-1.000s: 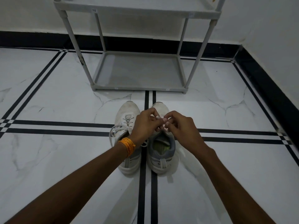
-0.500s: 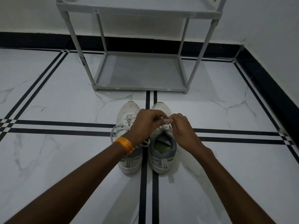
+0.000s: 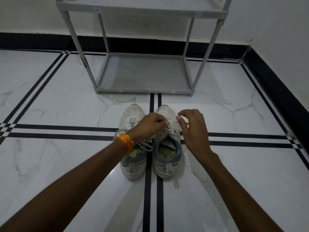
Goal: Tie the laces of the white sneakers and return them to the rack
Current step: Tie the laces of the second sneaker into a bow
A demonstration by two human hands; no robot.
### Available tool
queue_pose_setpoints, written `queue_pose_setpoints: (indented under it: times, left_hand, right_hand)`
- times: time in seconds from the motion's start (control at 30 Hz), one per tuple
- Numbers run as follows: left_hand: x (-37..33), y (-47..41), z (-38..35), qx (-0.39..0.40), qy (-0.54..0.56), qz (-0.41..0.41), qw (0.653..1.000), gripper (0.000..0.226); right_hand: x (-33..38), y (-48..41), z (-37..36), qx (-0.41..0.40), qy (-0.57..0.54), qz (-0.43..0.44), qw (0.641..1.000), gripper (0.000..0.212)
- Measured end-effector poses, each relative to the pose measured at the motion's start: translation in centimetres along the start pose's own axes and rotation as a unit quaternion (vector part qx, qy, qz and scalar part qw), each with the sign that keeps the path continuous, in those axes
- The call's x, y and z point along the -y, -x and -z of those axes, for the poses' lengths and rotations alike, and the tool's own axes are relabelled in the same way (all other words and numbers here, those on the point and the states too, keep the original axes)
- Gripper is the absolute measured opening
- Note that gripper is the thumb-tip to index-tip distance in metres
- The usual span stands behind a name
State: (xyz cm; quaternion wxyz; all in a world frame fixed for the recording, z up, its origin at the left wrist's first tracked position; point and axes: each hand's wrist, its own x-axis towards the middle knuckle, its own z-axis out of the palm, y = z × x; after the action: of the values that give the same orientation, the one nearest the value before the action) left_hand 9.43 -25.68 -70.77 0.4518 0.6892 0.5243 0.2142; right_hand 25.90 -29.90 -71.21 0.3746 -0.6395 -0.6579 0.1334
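Observation:
Two white sneakers stand side by side on the floor, toes toward the rack. The left sneaker [image 3: 133, 158] has loose laces trailing over its opening. My left hand [image 3: 148, 126], with an orange band at the wrist, reaches across it and pinches the lace of the right sneaker [image 3: 167, 158] near the top eyelets. My right hand [image 3: 194, 129] hovers just right of that shoe's tongue, fingers spread, holding nothing. The grey shoe rack [image 3: 143, 90] stands beyond the toes, its bottom shelf bare.
White marble floor with black inlay lines runs under the shoes. A black skirting and white wall [image 3: 284, 39] close the right side and the back. The rack's upper shelf [image 3: 142, 11] crosses the top of the view.
My right hand has let go of the lace and opened, moving slightly right. My left hand keeps its pinch on the right sneaker's lace.

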Motion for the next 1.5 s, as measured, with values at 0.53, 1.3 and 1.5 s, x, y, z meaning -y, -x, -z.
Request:
queue_pose_setpoints:
  times: [0.53,1.3,1.5]
  left_hand:
    - [0.4,0.2,0.2,-0.012,0.059,-0.001,0.998,0.024]
    - [1.8,0.5,2.5,-0.15,0.405,0.108,0.895,0.015]
    - [0.8,-0.1,0.7,-0.139,0.557,0.178,0.799,0.015]
  right_hand:
    - [1.1,-0.3,0.9,0.121,-0.114,-0.113,0.98,0.018]
    - [0.2,1.2,1.3,0.071,-0.495,-0.346,0.794,0.026]
    - [-0.5,0.8,-1.0,0.005,-0.726,-0.419,0.546,0.029]
